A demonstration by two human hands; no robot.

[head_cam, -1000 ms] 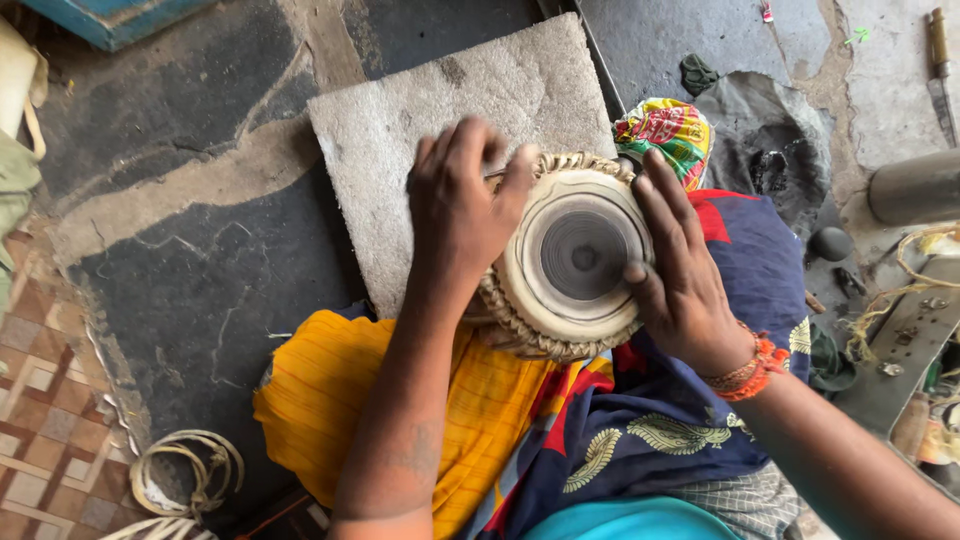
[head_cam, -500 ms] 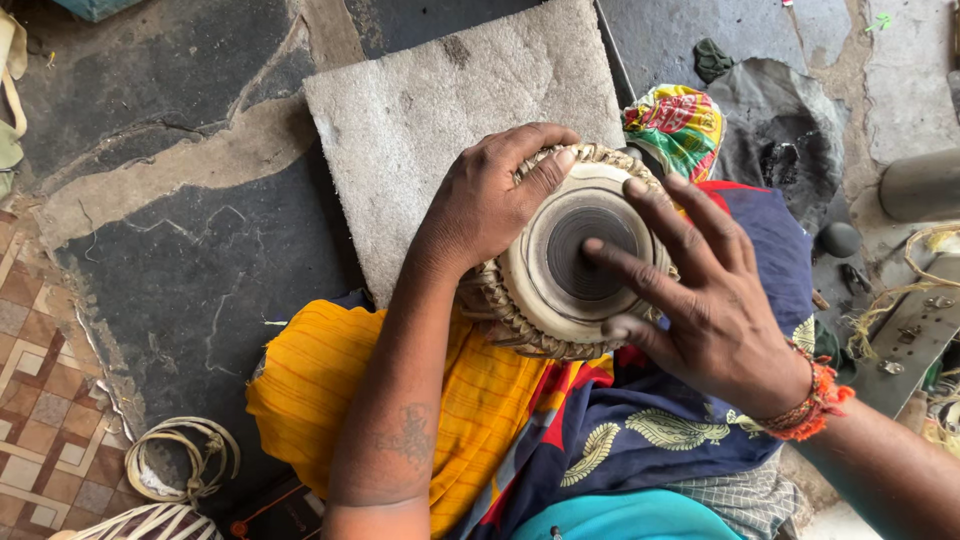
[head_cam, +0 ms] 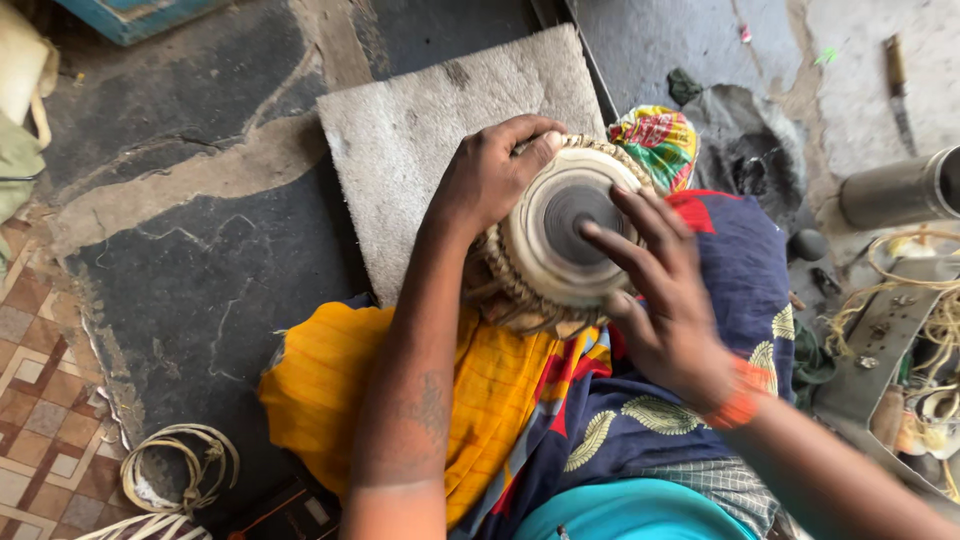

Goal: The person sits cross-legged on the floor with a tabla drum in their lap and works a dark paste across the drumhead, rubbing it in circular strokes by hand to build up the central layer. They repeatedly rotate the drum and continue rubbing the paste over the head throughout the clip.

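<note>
A small round drum (head_cam: pixel 545 270) with a pale skin head, a dark centre patch and a braided rim lies tilted in my lap on colourful cloth. My left hand (head_cam: pixel 490 175) grips its upper left rim, fingers curled over the braid. My right hand (head_cam: pixel 660 290) rests on the drum head from the right, fingers spread, fingertips on the dark patch; an orange band circles the wrist.
A grey stone slab (head_cam: pixel 420 140) lies on the dark floor just beyond the drum. A metal cylinder (head_cam: pixel 895 190), cords and metal parts crowd the right side. A knife (head_cam: pixel 897 80) lies at the far right. Coiled rope (head_cam: pixel 170 480) sits at bottom left.
My right hand slid from the drum's right rim onto the head, fingertips now on the dark patch. The left hand shifted along the upper rim and the drum tilted slightly.
</note>
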